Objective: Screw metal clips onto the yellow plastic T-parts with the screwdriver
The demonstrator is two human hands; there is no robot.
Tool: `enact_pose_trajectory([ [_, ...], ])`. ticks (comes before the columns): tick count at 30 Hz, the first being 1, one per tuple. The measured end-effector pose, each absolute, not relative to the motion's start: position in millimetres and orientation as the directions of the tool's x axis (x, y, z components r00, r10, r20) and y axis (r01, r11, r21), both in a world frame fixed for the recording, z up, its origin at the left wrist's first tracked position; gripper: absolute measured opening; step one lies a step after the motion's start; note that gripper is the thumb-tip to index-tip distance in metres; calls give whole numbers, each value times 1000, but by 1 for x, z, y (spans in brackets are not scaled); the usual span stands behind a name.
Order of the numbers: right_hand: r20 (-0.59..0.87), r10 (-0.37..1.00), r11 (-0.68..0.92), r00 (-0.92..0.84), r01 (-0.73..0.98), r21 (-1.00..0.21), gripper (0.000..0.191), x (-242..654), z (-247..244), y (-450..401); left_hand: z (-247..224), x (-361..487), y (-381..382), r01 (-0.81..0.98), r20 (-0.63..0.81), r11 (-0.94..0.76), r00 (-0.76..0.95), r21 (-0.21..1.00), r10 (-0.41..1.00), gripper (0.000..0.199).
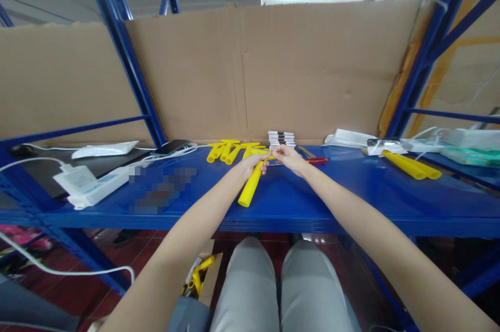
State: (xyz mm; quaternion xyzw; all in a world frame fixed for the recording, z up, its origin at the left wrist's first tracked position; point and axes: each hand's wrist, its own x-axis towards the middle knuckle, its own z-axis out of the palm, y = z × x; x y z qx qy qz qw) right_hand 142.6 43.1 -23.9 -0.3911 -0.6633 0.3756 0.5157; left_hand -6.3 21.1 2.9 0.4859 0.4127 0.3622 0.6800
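A yellow T-shaped plastic tube (pixel 250 187) is gripped near its crossbar by my left hand (pixel 254 163), its long hollow stem slanting toward me over the blue shelf. My right hand (pixel 289 158) is closed in a pinch at the crossbar's right end; whatever lies between its fingertips is too small to tell. Just behind, several more yellow T-shaped tubes (pixel 225 151) rest side by side. A stack of small white packets (pixel 281 139) stands behind my right hand. Beside that hand lies a red-handled tool (pixel 318 161), partly hidden by it.
Two yellow tubes (pixel 414 166) and white packages (pixel 349 138) lie to the right. Left are a white power strip (pixel 101 186), cables and a dark phone (pixel 172 147). Cardboard (pixel 312 72) walls the back. Below, an open box (pixel 211 280) contains yellow tubes.
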Motion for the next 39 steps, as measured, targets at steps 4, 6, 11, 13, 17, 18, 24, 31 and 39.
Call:
enact_pose_trajectory([
  [4, 370, 916, 376, -153, 13, -926, 17, 143, -25, 43, 4, -6, 21, -92, -229, 285, 388, 954, 893, 14],
  [6, 366, 913, 363, -180, -49, -930, 20, 144, -25, 42, 4, -6, 21, -102, -232, 290, 384, 952, 894, 14],
  [11, 372, 904, 365, -212, -70, -928, 23, 148, -23, 41, 6, -3, 19, -60, -254, 296, 370, 953, 893, 13],
  [13, 385, 901, 378, -200, -74, -923, 25, 148, -23, 41, 6, -3, 19, -58, -256, 298, 373, 953, 892, 13],
  [17, 391, 897, 381, -207, -88, -921, 27, 148, -24, 42, 7, -2, 20, -80, -253, 303, 378, 950, 891, 16],
  [18, 383, 899, 374, -213, -82, -924, 27, 148, -24, 41, 6, -2, 21, -75, -254, 303, 378, 950, 890, 16],
  [24, 359, 926, 371, -116, 107, -922, 18, 157, -23, 46, 8, -6, 25, -77, -254, 295, 340, 952, 906, 16],
  [31, 620, 779, 480, 94, 547, -686, 8, 192, -10, 61, 15, -20, 29, -257, -182, 262, 296, 930, 938, 16],
  [39, 258, 935, 307, -244, 920, -243, 11, 239, 11, 57, 14, -27, 35, -371, -155, 237, 236, 898, 959, 20],
])
